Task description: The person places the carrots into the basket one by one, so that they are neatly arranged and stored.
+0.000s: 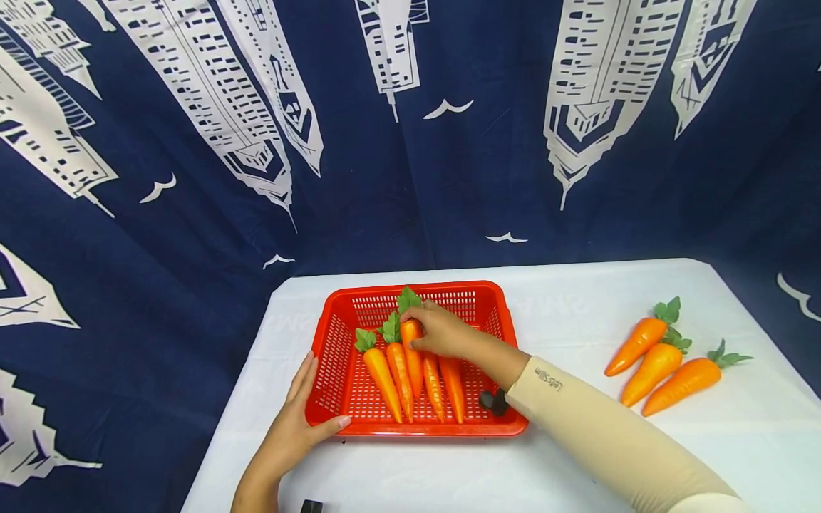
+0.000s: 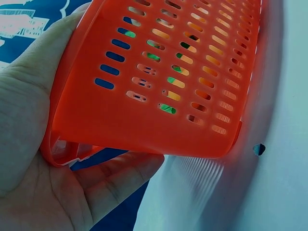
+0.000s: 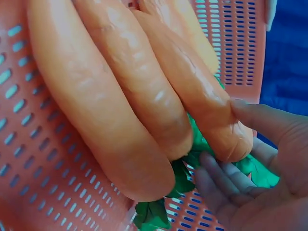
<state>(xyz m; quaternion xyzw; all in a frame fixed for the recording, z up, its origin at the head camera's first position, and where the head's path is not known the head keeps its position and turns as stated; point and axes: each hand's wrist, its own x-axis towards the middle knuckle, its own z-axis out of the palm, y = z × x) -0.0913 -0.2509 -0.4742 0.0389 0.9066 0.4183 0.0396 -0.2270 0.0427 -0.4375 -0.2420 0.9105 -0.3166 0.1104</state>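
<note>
A red plastic basket with slotted walls holds several orange carrots with green leaves, lying side by side. My right hand reaches in and pinches the middle carrot near its leafy top. In the right wrist view, the thumb lies on one side of that carrot and the fingers on the other, with neighbouring carrots alongside. At the basket's front left corner is my left hand, its thumb along the front rim and its straight fingers against the left side. The left wrist view shows the basket's wall between them.
Three more carrots lie together on the white table, right of the basket. Behind the table hangs a dark blue cloth printed with white buildings and birds. A small black object shows at the bottom edge.
</note>
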